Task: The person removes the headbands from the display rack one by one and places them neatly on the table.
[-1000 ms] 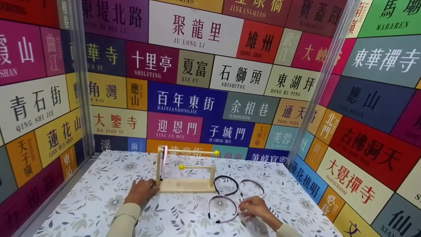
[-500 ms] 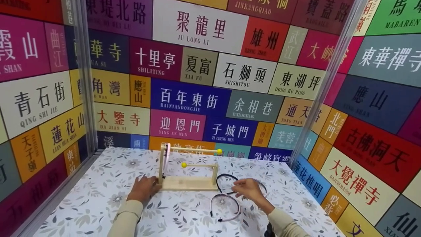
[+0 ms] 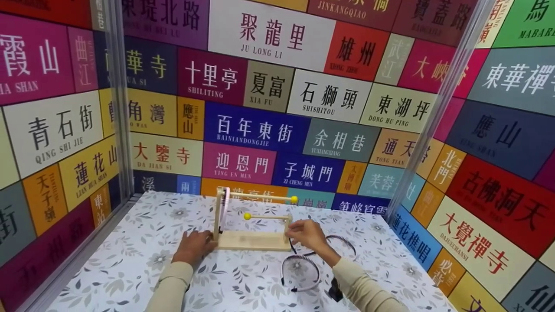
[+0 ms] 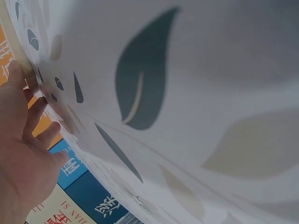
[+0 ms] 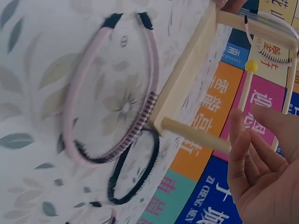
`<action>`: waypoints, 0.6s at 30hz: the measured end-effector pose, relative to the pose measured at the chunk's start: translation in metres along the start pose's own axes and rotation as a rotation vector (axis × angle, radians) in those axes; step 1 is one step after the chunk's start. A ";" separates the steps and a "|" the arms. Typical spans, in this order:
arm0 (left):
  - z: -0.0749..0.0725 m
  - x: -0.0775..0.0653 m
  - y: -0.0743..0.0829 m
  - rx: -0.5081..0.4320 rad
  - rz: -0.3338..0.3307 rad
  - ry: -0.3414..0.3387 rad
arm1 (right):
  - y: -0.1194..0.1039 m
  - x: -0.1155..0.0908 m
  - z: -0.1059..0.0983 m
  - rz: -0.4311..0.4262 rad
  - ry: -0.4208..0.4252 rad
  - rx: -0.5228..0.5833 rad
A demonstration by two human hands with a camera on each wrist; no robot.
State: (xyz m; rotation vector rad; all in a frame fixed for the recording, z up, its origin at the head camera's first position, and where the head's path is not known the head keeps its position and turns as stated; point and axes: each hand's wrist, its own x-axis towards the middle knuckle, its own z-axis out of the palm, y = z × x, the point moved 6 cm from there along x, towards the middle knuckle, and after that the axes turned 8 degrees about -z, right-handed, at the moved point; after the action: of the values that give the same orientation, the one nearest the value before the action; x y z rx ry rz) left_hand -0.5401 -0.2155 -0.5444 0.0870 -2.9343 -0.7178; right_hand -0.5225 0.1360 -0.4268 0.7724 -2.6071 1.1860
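A wooden stand (image 3: 253, 241) has a tall left post, a short right post and two horizontal rods tipped with yellow balls. One pink headband (image 3: 225, 208) hangs on the upper rod beside the tall post. My left hand (image 3: 194, 248) holds the left end of the base, as the left wrist view also shows around the wood (image 4: 21, 51). My right hand (image 3: 308, 236) is at the short post, fingers loosely bent and no headband between them; in the right wrist view the fingers (image 5: 239, 154) overlap the post top. Behind it, a black headband (image 5: 135, 172) lies partly hidden in the head view.
A pink headband with dark tips (image 3: 299, 273) lies in front of the stand's right end. Another headband (image 3: 344, 242) lies farther right. The table (image 3: 243, 286) has a leaf-patterned cover. Sign-printed walls (image 3: 253, 125) enclose its back and sides.
My right hand has moved from beside the front pink headband, over the black headband, up and left to the short post. My left hand stays at the base. The view has shifted slightly.
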 end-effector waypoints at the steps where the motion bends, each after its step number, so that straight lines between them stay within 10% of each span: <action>1: 0.000 0.000 0.000 -0.001 -0.003 -0.003 | -0.004 0.004 0.004 -0.003 -0.001 0.007; 18: 0.002 0.008 -0.002 -0.051 -0.069 -0.062 | -0.071 0.053 0.086 -0.112 -0.059 0.084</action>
State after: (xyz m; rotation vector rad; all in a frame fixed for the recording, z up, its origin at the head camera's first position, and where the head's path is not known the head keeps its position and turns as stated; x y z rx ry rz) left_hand -0.5487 -0.2167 -0.5466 0.1646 -2.9826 -0.8189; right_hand -0.5255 0.0129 -0.4190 0.9705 -2.5365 1.2649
